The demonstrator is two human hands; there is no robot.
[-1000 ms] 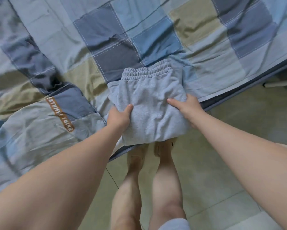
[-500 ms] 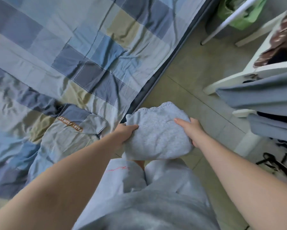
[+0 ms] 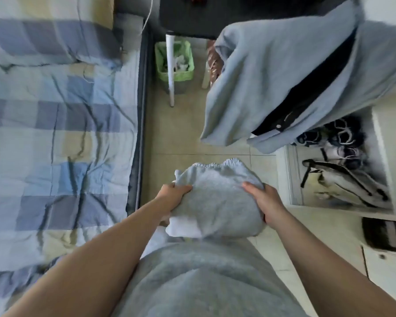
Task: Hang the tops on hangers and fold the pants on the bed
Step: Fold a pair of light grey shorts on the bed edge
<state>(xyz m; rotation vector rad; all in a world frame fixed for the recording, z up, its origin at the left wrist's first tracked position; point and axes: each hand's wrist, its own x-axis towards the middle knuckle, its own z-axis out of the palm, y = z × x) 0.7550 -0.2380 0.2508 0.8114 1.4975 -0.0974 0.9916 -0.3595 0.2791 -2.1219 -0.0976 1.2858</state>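
Right of the bed point(image 3: 55, 138), over the floor point(image 3: 181, 138), the folded grey pants point(image 3: 217, 202) are now lifted off it, left hand point(image 3: 173, 196) and right hand point(image 3: 266, 203) each clamped on a side, so the fold looks done, stowing likely next.

The bed point(image 3: 138, 133) runs down the left, its dark side edge meeting the tiled floor point(image 3: 178, 138). A rumpled checked quilt point(image 3: 55, 145) is spread over it, and a pillow point(image 3: 43, 42) lies at the far end. On the floor, near the bed's far corner, stands a green basket point(image 3: 161, 73), with a white leg point(image 3: 171, 88) planted in front of it.
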